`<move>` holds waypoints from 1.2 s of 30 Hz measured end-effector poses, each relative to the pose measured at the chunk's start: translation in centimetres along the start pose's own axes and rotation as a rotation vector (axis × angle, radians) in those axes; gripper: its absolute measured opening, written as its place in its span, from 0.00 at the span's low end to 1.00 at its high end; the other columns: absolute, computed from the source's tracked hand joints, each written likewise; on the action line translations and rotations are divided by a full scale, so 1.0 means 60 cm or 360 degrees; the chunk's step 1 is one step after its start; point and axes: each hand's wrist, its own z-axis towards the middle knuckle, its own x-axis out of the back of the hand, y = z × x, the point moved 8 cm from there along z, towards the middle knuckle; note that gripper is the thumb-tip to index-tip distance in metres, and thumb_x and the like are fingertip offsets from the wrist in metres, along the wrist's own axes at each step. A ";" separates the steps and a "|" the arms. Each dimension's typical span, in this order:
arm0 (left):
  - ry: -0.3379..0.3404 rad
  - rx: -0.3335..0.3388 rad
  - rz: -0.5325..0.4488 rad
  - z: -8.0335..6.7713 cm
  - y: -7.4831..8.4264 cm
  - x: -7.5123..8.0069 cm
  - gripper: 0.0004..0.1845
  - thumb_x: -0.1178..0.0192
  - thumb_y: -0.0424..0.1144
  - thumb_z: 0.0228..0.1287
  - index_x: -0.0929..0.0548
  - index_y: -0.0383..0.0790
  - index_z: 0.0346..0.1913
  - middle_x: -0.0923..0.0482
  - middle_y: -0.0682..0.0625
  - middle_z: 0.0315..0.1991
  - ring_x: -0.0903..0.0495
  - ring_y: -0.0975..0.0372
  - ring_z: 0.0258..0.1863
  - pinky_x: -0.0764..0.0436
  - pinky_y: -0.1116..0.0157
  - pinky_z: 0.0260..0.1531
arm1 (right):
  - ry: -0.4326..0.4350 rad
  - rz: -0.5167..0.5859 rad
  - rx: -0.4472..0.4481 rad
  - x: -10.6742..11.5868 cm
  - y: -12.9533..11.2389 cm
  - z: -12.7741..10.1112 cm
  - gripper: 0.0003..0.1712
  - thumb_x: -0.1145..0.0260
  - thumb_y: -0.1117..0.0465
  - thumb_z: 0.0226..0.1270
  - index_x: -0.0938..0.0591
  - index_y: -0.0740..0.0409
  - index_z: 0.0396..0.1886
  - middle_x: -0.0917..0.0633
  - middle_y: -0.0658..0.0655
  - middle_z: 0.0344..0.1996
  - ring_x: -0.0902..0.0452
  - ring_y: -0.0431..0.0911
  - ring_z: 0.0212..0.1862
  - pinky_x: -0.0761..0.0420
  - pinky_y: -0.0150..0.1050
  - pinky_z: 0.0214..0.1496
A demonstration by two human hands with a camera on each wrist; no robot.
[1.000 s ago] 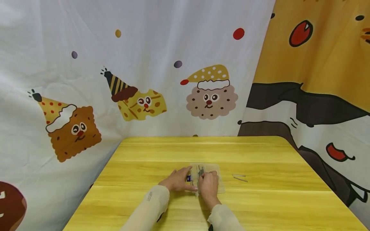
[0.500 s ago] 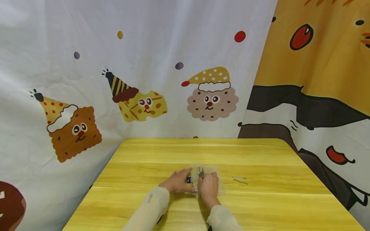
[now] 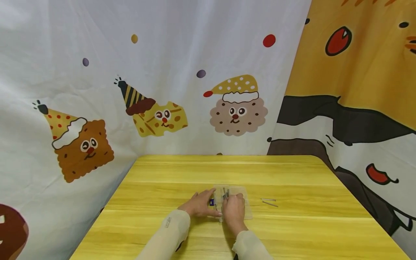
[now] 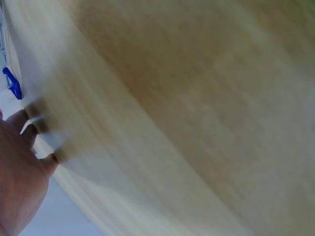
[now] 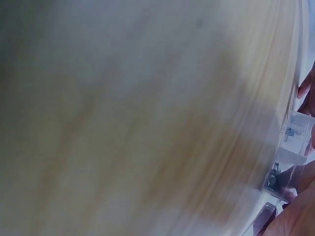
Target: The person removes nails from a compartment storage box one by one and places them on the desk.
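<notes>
A clear plastic compartment box (image 3: pixel 218 190) with a blue latch (image 3: pixel 212 202) lies on the table, its clear right part (image 3: pixel 248 211) spreading beyond my right hand. My left hand (image 3: pixel 200 204) spans the box's left side, thumb at the front edge and forefinger at the far corner. The left wrist view shows its other fingers (image 4: pixel 30 129) beside the latch (image 4: pixel 13 83). My right hand (image 3: pixel 234 211) reaches down into the box, fingers bunched at slim metal pieces (image 3: pixel 225 192). Its fingertips are hidden, and I cannot tell whether they grip one. More small metal pieces (image 5: pixel 274 173) show through the clear wall.
Two thin metal rods (image 3: pixel 268 199) lie on the table to the right of the box. The yellow wood-grain table (image 3: pixel 169 173) has a far edge against a white curtain (image 3: pixel 175 54) printed with cartoon figures. An orange and black print (image 3: pixel 357 86) hangs at right.
The metal pieces by my right fingertips have shifted and spread a little. Both hands stay in nearly the same place. The head view has tilted slightly.
</notes>
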 end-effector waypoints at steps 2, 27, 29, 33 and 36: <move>0.0004 0.0002 -0.0003 0.000 0.000 0.001 0.60 0.33 0.70 0.52 0.46 0.41 0.79 0.39 0.43 0.74 0.40 0.50 0.73 0.50 0.44 0.73 | -0.0007 0.0004 -0.0004 -0.001 0.001 0.000 0.20 0.37 0.68 0.58 0.25 0.56 0.07 0.26 0.61 0.29 0.27 0.55 0.33 0.22 0.50 0.36; -0.0008 0.0015 -0.0002 -0.005 0.000 0.000 0.59 0.33 0.70 0.52 0.46 0.42 0.79 0.40 0.44 0.75 0.41 0.50 0.73 0.50 0.44 0.73 | -0.0015 0.0068 -0.0041 -0.001 0.002 -0.007 0.18 0.38 0.70 0.54 0.25 0.57 0.07 0.26 0.61 0.29 0.27 0.55 0.33 0.22 0.52 0.38; 0.0002 0.0007 -0.0006 -0.005 -0.001 -0.002 0.59 0.33 0.70 0.52 0.46 0.41 0.79 0.39 0.43 0.74 0.40 0.50 0.73 0.50 0.44 0.72 | -0.0016 0.0097 -0.0053 -0.003 0.004 -0.008 0.17 0.38 0.70 0.55 0.24 0.57 0.08 0.25 0.61 0.30 0.27 0.55 0.34 0.22 0.52 0.40; -0.0004 0.0009 -0.0007 -0.002 -0.004 -0.004 0.59 0.34 0.70 0.52 0.46 0.42 0.79 0.40 0.44 0.75 0.41 0.50 0.73 0.50 0.44 0.73 | 0.0009 0.0166 -0.0084 -0.002 0.008 -0.007 0.12 0.37 0.69 0.56 0.18 0.59 0.15 0.23 0.62 0.32 0.26 0.56 0.36 0.21 0.52 0.42; -0.0015 0.0015 -0.0009 -0.002 -0.001 -0.001 0.59 0.34 0.71 0.52 0.47 0.43 0.79 0.40 0.44 0.75 0.42 0.50 0.74 0.50 0.44 0.73 | 0.0031 0.0220 -0.0104 0.001 0.009 -0.007 0.09 0.36 0.68 0.57 0.16 0.60 0.18 0.23 0.62 0.33 0.25 0.56 0.37 0.21 0.52 0.42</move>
